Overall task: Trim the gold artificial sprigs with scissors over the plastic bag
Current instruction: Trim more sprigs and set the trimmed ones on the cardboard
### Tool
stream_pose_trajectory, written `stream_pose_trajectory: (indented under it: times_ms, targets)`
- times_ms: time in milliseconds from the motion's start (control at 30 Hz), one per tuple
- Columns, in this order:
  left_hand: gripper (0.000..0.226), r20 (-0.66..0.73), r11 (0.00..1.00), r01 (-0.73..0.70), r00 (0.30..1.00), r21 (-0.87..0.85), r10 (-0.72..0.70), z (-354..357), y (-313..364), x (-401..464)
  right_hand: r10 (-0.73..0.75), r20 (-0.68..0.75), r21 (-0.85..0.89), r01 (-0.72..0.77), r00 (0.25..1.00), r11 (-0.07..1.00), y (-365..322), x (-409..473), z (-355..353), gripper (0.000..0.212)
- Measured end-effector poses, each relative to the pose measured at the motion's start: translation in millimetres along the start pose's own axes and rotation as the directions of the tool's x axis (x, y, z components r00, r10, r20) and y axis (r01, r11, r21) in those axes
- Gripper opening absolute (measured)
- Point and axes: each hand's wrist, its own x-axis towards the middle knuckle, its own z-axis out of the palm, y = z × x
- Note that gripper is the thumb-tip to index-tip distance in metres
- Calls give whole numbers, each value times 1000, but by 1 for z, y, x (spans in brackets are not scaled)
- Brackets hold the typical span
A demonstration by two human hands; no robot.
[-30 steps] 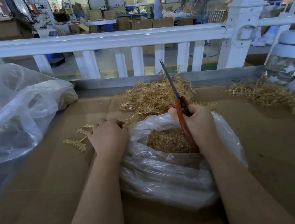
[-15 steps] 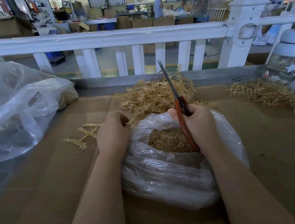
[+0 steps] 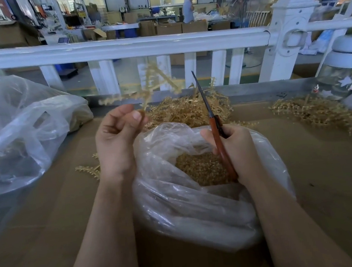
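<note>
Sprig [image 3: 151,85] above bag rim [image 3: 165,128]

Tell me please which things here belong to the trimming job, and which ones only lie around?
Belong to the job:
- gold sprig, pinched by the left hand
- scissors, gripped by the right hand
- plastic bag with trimmings
- sprig pile behind it

Lying about:
- large clear bag at left
- glass jar at right
- white railing
</note>
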Motion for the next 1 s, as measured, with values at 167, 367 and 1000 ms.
stream_pose_trajectory:
  times_ms: [167, 367, 1000]
  targets:
    - [17, 17, 991, 8, 1000, -134, -6, -2, 9, -1, -7, 5, -16, 7, 1000, 1000, -2, -1, 1, 36]
    - [18, 83, 997, 35, 996, 64, -40, 7, 3, -7, 35, 56, 108, -41, 998, 993, -4, -3, -1, 37]
    - [30, 201, 830, -298, 953, 471, 228, 22, -21, -18, 17, 216, 489, -123, 976, 863, -6, -2, -4, 61]
